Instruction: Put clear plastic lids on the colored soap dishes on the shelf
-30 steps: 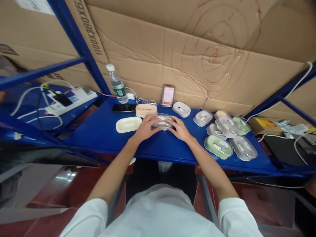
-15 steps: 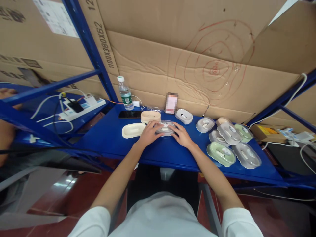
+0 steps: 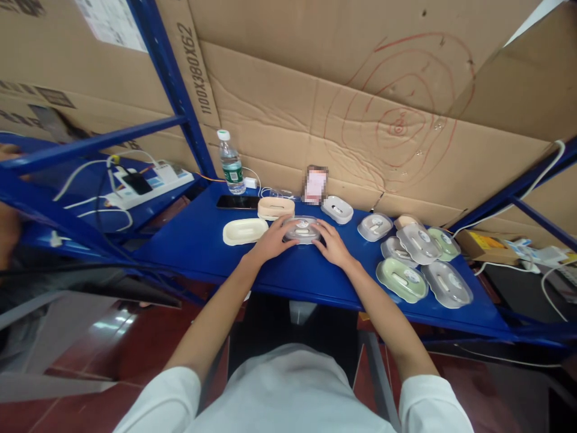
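A grey oval box with a clear lid and a round label [image 3: 303, 230] lies on the blue table [image 3: 198, 258], between my hands. My left hand [image 3: 273, 240] rests against its left side, thumb at the front edge and fingers on the lid. On the right side my right hand [image 3: 332, 242] touches it the same way. Just left of my left hand is a cream open tray [image 3: 244, 231]. Behind that hand stands a peach-coloured box [image 3: 276, 208]. A white-grey box with a dark slot [image 3: 337, 210] sits behind my right hand.
Several lidded boxes in grey and green [image 3: 402, 279] are grouped at the right. Along the back are a water bottle [image 3: 232, 168], a dark phone [image 3: 237, 202], a pixelated upright item [image 3: 315, 184] and a white cable. Blue posts frame both sides; a person's arm shows far left.
The camera view has shifted slightly. Both hands remain on the grey box, which looks the same.
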{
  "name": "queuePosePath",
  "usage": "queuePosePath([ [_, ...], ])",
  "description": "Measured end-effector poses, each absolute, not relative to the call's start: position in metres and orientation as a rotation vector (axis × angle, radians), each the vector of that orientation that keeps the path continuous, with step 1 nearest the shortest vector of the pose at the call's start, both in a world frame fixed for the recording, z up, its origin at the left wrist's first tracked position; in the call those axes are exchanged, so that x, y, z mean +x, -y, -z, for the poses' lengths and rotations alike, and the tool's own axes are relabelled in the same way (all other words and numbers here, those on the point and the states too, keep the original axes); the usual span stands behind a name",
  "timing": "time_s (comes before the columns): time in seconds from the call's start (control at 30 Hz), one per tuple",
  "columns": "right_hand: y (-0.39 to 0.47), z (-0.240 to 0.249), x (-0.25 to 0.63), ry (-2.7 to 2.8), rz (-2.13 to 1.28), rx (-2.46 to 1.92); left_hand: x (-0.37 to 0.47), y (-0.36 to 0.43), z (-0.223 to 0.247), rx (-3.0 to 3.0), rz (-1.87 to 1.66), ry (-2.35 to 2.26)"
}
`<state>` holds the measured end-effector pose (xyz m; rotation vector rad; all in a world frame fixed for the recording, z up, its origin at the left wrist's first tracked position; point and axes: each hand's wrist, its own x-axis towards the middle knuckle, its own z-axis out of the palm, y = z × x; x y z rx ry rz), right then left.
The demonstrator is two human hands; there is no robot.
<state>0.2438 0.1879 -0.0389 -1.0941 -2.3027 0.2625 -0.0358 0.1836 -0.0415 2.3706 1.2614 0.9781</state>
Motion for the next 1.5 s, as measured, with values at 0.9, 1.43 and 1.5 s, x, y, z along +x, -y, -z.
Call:
queuePosePath([
  [0.9,-0.1846,0.0364,0.242,2.287,-0.324,-1.047,-0.0349,-0.18,0.0412,2.271,-0.919,-1.282],
  [1.43,-0.1869,0.0402,0.2414,2.268,-0.363,-1.013,-0.0344,-0.1797,0.0427,2.243,-0.933,-1.278],
  [1.5,-0.1865,0.0402,0.2412,2.268,-0.369,-1.009,-0.0352,-0.1799,0.0431,2.245,-0.932,-1.278],
])
